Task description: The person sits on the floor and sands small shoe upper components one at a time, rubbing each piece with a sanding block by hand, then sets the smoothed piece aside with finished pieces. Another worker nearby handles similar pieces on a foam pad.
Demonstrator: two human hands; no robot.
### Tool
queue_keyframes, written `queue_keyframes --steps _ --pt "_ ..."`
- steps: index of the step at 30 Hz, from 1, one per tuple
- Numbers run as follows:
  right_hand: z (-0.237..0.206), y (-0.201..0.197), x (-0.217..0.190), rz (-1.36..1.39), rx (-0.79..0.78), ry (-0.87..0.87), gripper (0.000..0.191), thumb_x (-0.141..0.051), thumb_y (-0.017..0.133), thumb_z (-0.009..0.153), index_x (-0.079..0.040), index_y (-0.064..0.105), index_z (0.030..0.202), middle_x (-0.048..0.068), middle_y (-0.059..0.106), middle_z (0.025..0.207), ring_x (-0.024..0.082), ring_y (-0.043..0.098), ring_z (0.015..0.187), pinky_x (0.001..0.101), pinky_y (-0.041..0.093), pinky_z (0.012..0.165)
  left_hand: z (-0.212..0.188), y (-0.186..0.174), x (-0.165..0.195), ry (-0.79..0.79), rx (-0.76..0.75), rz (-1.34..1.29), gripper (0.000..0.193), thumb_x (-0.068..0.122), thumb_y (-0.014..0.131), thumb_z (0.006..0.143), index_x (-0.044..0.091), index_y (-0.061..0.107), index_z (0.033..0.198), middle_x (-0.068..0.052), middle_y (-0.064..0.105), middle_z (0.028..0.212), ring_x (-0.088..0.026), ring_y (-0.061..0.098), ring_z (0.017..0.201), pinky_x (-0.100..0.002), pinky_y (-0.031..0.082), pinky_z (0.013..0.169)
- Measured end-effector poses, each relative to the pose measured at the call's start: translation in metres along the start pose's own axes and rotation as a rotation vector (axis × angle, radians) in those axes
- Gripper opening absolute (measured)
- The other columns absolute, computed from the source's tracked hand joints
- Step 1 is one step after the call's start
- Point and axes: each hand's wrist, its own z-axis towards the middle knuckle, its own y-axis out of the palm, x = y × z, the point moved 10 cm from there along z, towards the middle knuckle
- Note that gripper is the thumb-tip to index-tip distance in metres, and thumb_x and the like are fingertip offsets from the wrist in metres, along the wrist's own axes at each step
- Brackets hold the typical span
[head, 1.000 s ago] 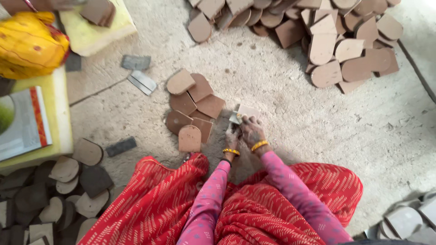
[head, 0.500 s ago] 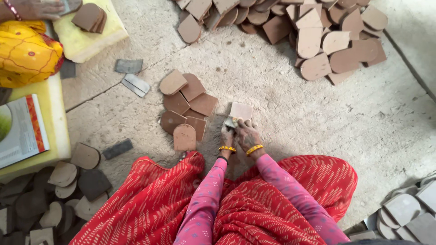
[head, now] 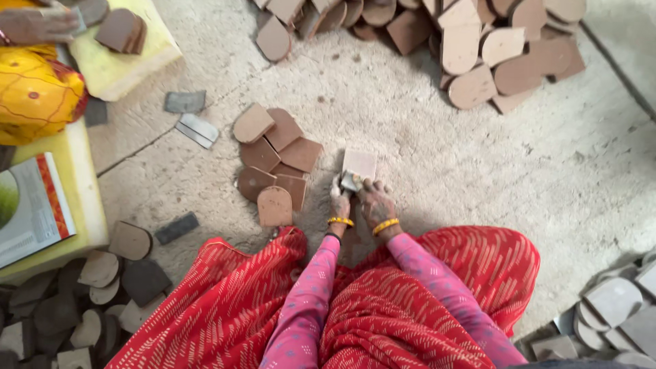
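Both hands meet low over the concrete floor, just in front of our knees. Our left hand pinches a small grey pad between its fingertips; our right hand curls beside it, fingers resting on the near edge of a pale square tile. That tile lies flat on the floor, touching both hands, directly ahead of us.

Item, to the left of the tile: a small cluster of brown arch-topped pieces, overlapping, one lighter piece nearest our lap.
Item, farther left: grey flat strips lying loose.
Item, at the top: a large heap of like brown and tan pieces.
Item, lower left and lower right: darker and greyer piles.
Item, far left: a yellow block bearing a printed booklet; another person's hand above yellow cloth.
Item, across our lap: red patterned cloth, pink sleeves, yellow bangles at both wrists.
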Motion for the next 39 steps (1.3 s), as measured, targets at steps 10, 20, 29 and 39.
queue_keyframes --steps 10,20,29,39 --pt "0.088 -0.049 0.130 0.370 0.118 0.429 0.028 -0.028 0.063 0.102 -0.001 0.070 0.095 0.020 0.063 0.092 0.036 0.059 0.080 0.0454 0.050 0.072 0.006 -0.011 -0.016 -0.252 -0.235 0.645 0.063 0.031 0.082 0.085 -0.001 0.057 0.133 -0.025 0.064 0.124 -0.038 0.060 0.116 -0.047 0.048 0.099" --pt "0.022 -0.032 0.173 0.564 0.226 0.683 0.044 -0.033 0.073 0.097 0.005 0.059 0.079 0.024 0.058 0.071 0.031 0.053 0.062 0.0468 0.042 0.060 0.011 0.018 0.040 0.181 0.053 1.252 0.085 0.033 0.090 0.063 0.006 0.059 0.137 -0.022 0.044 0.147 -0.045 0.038 0.133 -0.056 0.043 0.106" --pt "0.018 -0.011 0.175 0.750 0.275 0.716 0.034 -0.031 0.068 0.099 -0.001 0.061 0.084 0.020 0.061 0.071 0.038 0.059 0.062 0.0482 0.045 0.058 0.006 -0.017 -0.032 -0.400 -0.061 0.257 0.029 0.013 0.083 0.086 -0.009 0.077 0.103 -0.014 0.072 0.087 -0.021 0.057 0.076 -0.041 0.049 0.067" --pt "-0.023 0.010 -0.004 -0.230 -0.002 0.042 0.052 -0.018 0.056 0.085 -0.008 0.065 0.135 0.010 0.059 0.117 0.027 0.056 0.107 0.0448 0.048 0.091 -0.014 -0.007 -0.030 -0.213 0.133 -0.473 0.039 -0.006 0.066 0.086 0.000 0.059 0.124 -0.008 0.072 0.114 -0.016 0.069 0.100 -0.030 0.056 0.088"
